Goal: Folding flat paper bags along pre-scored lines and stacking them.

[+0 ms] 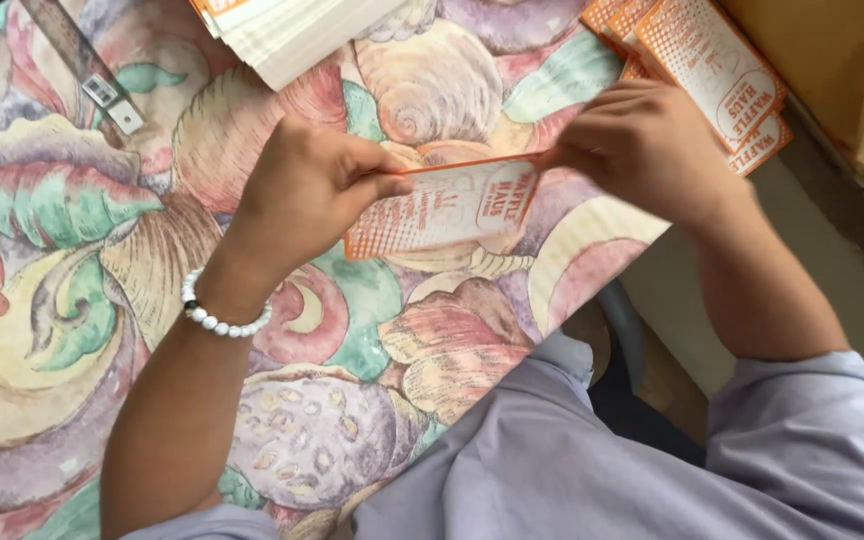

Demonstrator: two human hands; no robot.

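- A person seated at a desk (72, 330) covered in a cloth printed with large shells and leaves, in pink, green, cream and mauve, holds a flat orange-and-white paper sleeve (442, 205) between both hands, seen from above.
- The left hand (307, 190) pinches the sleeve's left end, thumb and fingers closed on the paper's upper edge; a bracelet of white beads (220, 315) circles that wrist.
- The right hand (642, 150) grips the sleeve's right end, fingers curled over the top corner, so the two hands sit apart with the paper stretched between them.
- The sleeve is held just above the cloth near the middle of the view, its printed face turned up and its long side running slightly uphill from left to right; whether it touches the cloth cannot be told.
- A spread of matching orange-and-white sleeves (712, 70) lies at the desk's far right corner, just beyond the right hand and partly overlapped by it.
- A stack of white paper with orange edges (292, 30) sits at the top edge of the view, well apart from the left hand.
- Two small pale tags (112, 102) lie on the cloth at upper left.
- The person wears a pale lilac shirt (572, 450) with the sleeves pushed up past the forearms.
- A tan box (802, 40) stands beyond the desk's right edge, at the top right corner.
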